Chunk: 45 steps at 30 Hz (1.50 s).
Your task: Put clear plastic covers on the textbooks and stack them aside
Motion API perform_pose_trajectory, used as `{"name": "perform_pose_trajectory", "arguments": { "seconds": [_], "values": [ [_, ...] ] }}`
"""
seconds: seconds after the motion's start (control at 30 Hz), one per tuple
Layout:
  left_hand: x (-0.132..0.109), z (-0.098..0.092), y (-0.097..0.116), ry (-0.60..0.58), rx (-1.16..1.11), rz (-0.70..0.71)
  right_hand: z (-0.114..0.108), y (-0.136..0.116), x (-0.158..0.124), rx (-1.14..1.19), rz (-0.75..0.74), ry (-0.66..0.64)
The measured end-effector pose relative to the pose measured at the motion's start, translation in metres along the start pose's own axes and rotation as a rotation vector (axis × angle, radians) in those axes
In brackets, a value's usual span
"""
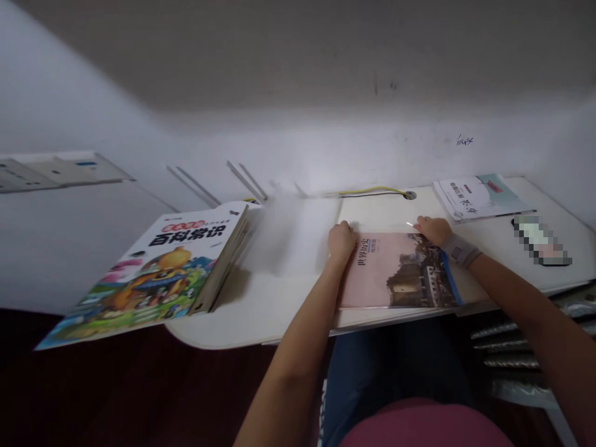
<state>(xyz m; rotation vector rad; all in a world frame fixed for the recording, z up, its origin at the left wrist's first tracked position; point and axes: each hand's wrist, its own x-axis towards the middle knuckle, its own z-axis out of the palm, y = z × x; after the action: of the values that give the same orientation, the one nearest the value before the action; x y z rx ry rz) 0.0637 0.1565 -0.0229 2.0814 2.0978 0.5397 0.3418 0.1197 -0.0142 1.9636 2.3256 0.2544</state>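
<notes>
A pink book (395, 273) with a building photo on its cover lies flat on the white desk (279, 304) in front of me. My left hand (341, 242) is closed over the book's far left corner. My right hand (434, 230), with a grey band on the wrist, grips the far right corner. A thin clear cover seems to lie around the book.
A colourful children's book (153, 273) leans tilted on the desk's left side, overhanging the edge. A white-and-teal booklet (479, 197) lies at the far right. A yellow cable (372, 191) runs along the wall into a desk hole. A dark object (542, 242) lies at right.
</notes>
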Motion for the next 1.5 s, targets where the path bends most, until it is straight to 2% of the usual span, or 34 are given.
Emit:
{"name": "perform_pose_trajectory", "arguments": {
  "seconds": [0.13, 0.23, 0.3, 0.37, 0.43, 0.53, 0.63, 0.73, 0.83, 0.9, 0.97, 1.07, 1.17, 1.23, 1.33, 1.43, 1.5],
  "values": [
    [-0.01, -0.009, 0.009, 0.1, 0.017, -0.011, -0.001, 0.005, 0.018, -0.01, -0.059, 0.003],
    [-0.021, -0.014, 0.026, 0.121, 0.039, 0.153, 0.001, 0.008, 0.023, -0.002, -0.088, 0.006],
    [-0.029, -0.011, 0.039, 0.058, 0.046, 0.307, 0.002, 0.01, 0.024, 0.01, -0.098, 0.007],
    [-0.038, -0.004, 0.05, -0.015, 0.045, 0.399, 0.003, 0.013, 0.026, 0.025, -0.097, 0.005],
    [-0.046, 0.006, 0.058, -0.083, 0.073, 0.431, 0.001, 0.017, 0.028, 0.043, -0.087, 0.005],
    [-0.054, 0.019, 0.065, -0.157, 0.153, 0.387, -0.009, 0.017, 0.03, 0.072, -0.054, 0.032],
    [-0.057, 0.026, 0.071, -0.152, 0.186, 0.307, -0.023, -0.003, 0.03, 0.105, -0.002, 0.121],
    [-0.058, 0.028, 0.077, -0.16, 0.187, 0.26, -0.029, -0.049, 0.027, 0.158, -0.001, 0.174],
    [-0.056, 0.028, 0.075, -0.201, 0.188, 0.289, -0.02, -0.09, 0.019, 0.223, -0.057, 0.153],
    [-0.053, 0.025, 0.065, -0.206, 0.189, 0.293, -0.008, -0.097, 0.011, 0.243, -0.061, 0.134],
    [-0.051, 0.022, 0.051, -0.175, 0.193, 0.264, 0.003, -0.083, 0.003, 0.246, -0.048, 0.115],
    [-0.049, 0.015, 0.027, -0.124, 0.191, 0.173, 0.015, -0.044, -0.01, 0.231, 0.009, 0.093],
    [-0.049, 0.01, 0.019, -0.076, 0.228, 0.105, 0.022, -0.015, -0.017, 0.215, 0.084, 0.068],
    [-0.05, 0.008, 0.03, -0.048, 0.259, 0.149, 0.025, -0.007, -0.018, 0.204, 0.109, 0.056],
    [-0.052, 0.01, 0.061, -0.099, 0.232, 0.248, 0.022, -0.006, -0.014, 0.189, 0.109, 0.038],
    [-0.054, 0.019, 0.087, -0.143, 0.192, 0.254, 0.011, -0.011, -0.005, 0.185, 0.085, 0.032],
    [-0.054, 0.026, 0.093, -0.15, 0.18, 0.236, 0.002, -0.024, 0.002, 0.193, 0.053, 0.049]
  ]
}}
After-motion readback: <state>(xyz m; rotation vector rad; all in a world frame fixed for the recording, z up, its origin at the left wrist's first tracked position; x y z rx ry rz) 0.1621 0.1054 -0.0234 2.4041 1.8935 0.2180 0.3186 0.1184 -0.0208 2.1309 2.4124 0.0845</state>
